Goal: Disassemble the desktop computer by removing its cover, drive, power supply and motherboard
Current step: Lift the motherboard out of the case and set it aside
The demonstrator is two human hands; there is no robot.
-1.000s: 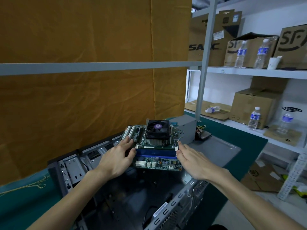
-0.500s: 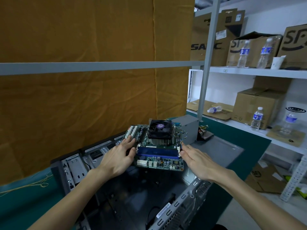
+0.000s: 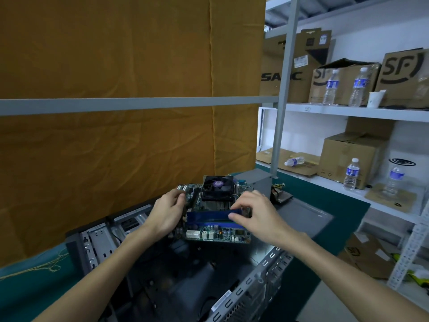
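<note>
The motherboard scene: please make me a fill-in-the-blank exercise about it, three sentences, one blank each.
1. The motherboard is held above the open computer ____.
2. The left hand grips the board's ____ edge.
3. The right hand's fingers pinch the long ____ memory module in front of the black fan.

Missing words: case; left; blue

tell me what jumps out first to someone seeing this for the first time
The motherboard with its black cooler fan draws the eye at centre, held above the open computer case. The left hand grips its left edge, while the right hand pinches the blue memory stick across the board. Behind hangs a big mustard-yellow cloth, with cardboard boxes and water bottles on white shelves at right.
</note>
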